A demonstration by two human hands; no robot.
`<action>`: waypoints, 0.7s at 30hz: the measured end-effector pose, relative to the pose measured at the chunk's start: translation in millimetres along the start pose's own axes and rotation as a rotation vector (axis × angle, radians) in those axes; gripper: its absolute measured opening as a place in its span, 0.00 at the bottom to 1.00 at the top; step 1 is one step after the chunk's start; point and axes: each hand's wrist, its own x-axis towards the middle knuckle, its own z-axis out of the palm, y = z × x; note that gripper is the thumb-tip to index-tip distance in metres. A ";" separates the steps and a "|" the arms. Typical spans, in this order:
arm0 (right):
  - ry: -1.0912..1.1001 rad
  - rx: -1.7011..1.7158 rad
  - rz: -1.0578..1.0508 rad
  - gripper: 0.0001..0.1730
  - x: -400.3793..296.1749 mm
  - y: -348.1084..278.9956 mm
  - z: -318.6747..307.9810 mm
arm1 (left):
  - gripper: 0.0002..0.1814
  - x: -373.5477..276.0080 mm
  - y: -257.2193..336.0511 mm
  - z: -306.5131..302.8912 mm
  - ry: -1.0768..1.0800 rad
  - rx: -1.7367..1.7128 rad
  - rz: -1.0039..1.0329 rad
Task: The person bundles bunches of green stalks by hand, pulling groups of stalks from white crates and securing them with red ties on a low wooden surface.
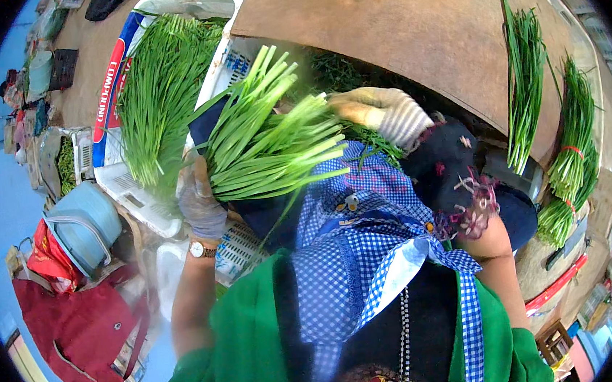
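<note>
My left hand (201, 192), in a thin whitish glove with a watch at the wrist, grips a spread bunch of garlic chives (274, 144). The pale stem ends fan out to the right over my lap. Beside those ends is my right hand (372, 110) in a striped knit glove. Its fingertips point left at the stems; whether they pinch anything cannot be made out. Below that hand, loose green leaves (375, 144) lie on my blue checked apron (354, 241). At left, a white plastic crate (178, 224) holds many more chives (166, 94), laid lengthwise.
A brown board (378, 15) spans the far side. Chive bundles, one tied with a red band (573, 151), lie at right near a dark-handled knife (565, 247). At left stand a blue bucket (85, 226) and a maroon bag (78, 331). Dark green trimmings (334, 71) lie under the board's edge.
</note>
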 end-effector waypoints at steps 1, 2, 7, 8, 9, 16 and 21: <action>-0.057 -0.127 0.058 0.21 7.6 -12.2 1.8 | 0.41 3.5 1.8 0.8 -0.012 0.019 0.027; -0.027 -0.098 0.105 0.23 16.2 -9.3 3.1 | 0.42 7.4 3.8 1.8 -0.024 0.037 0.055; -0.091 0.112 0.289 0.23 43.1 -2.6 35.7 | 0.43 -0.3 2.3 -1.5 -0.062 0.022 -0.019; -0.048 0.124 0.216 0.19 37.6 -3.7 37.0 | 0.43 1.5 3.3 -1.9 -0.039 0.050 0.003; -0.058 0.144 0.191 0.18 37.7 0.2 36.4 | 0.43 2.2 4.1 -0.7 -0.027 0.034 0.005; -0.145 0.276 0.287 0.17 57.4 24.3 45.4 | 0.35 10.5 7.4 3.0 0.050 -0.045 0.021; -0.136 -0.227 -0.037 0.15 38.2 -1.0 39.6 | 0.32 3.5 8.0 -6.8 0.086 0.011 -0.010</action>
